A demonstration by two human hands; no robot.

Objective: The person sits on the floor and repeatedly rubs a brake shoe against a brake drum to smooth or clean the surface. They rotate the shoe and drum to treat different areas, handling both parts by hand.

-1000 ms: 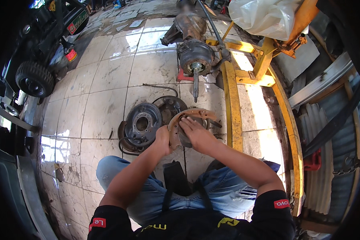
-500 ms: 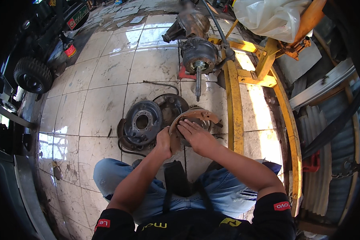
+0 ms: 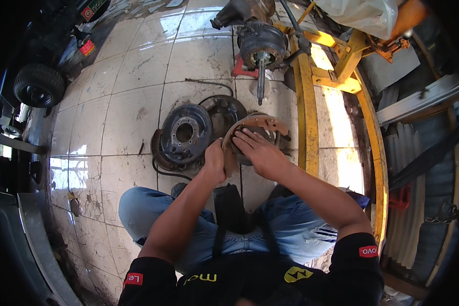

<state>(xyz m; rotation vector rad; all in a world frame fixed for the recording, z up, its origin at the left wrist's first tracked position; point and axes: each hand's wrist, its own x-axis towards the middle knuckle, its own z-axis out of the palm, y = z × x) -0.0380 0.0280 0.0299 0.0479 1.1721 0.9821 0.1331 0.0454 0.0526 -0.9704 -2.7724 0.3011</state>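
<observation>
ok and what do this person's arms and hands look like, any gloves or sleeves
No gloves: the left hand and right hand are bare, with no watch visible at either wrist. The left sleeve and right sleeve are black and short, each with a small red patch bearing pale lettering.

A curved brown shoe (image 3: pixel 230 161) is gripped near its lower end by the left hand (image 3: pixel 215 160), and the right hand (image 3: pixel 258 151) is laid inside its curve. On the tiled floor (image 3: pixel 130 120), two dark plates (image 3: pixel 199 122) are seen beyond the left hand. A yellow stand (image 3: pixel 307 115) is placed toward the floor's right edge, a wheel (image 3: pixel 40 85) by its left.
</observation>
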